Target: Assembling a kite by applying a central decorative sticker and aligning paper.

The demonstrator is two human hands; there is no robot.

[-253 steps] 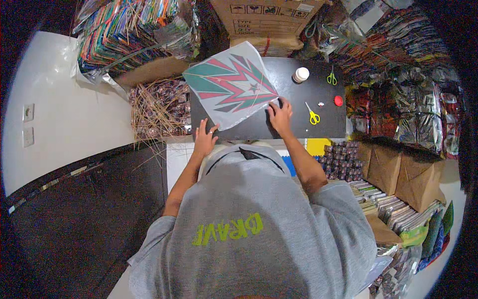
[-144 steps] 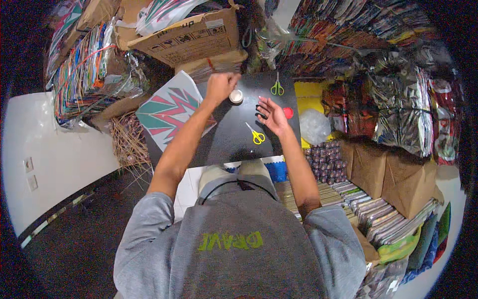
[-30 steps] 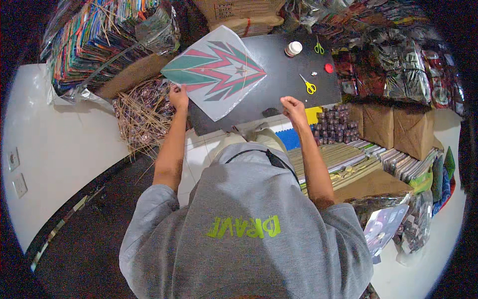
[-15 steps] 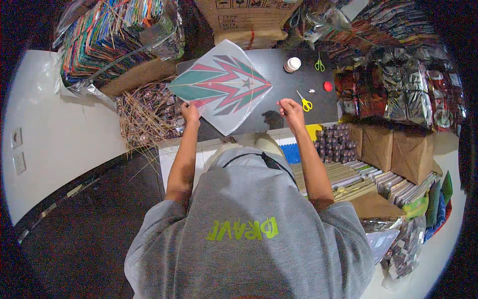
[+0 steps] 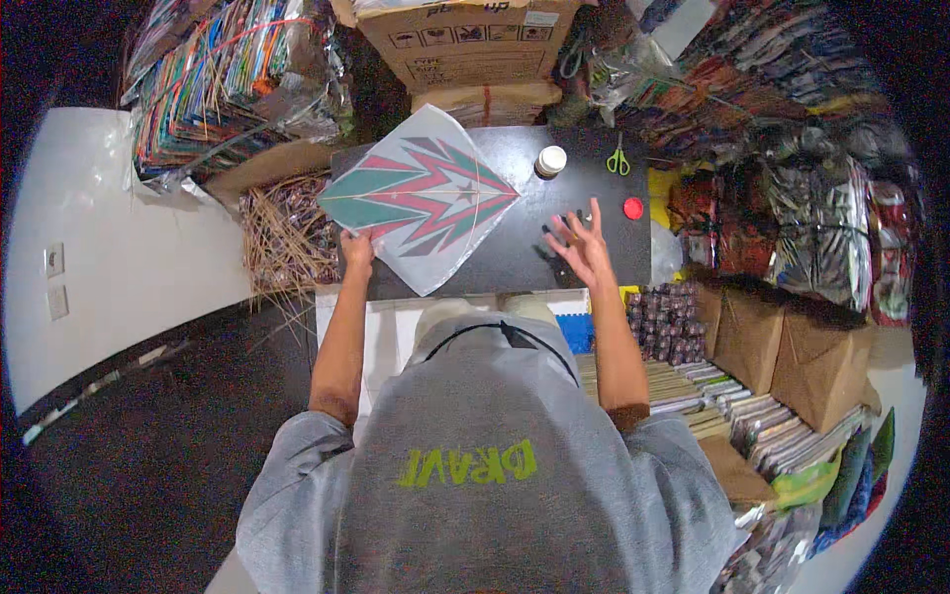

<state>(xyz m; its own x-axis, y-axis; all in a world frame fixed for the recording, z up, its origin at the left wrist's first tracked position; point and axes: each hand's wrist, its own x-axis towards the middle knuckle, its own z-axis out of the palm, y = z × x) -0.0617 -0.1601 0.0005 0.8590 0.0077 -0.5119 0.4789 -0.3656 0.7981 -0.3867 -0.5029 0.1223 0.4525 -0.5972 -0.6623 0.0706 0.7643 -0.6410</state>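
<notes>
My left hand [image 5: 357,249] grips the lower left edge of a kite [image 5: 401,198], a white diamond sheet with a green, red and grey zigzag pattern and a star. A thin stick runs along its length, and a curved one crosses it near the right point. My right hand [image 5: 584,249] is raised over the table's right part, fingers spread, nothing in it. Beyond it stand an uncapped white bottle [image 5: 550,161], a pair of green scissors [image 5: 617,158] and a red lid [image 5: 633,208]. The yellow scissors do not show; my right hand covers that spot.
The dark table [image 5: 510,262] has thin bamboo sticks [image 5: 277,233] heaped at its left. Bundled colourful sheets [image 5: 228,94] stand far left, a cardboard box [image 5: 470,49] at the back. Wrapped packs [image 5: 821,233], brown paper packages [image 5: 816,366] and small dark spools [image 5: 668,317] crowd the right.
My right hand has gone from pinched fingers to spread ones and now hides the yellow scissors. My left hand still holds the kite. The whole view has shifted slightly.
</notes>
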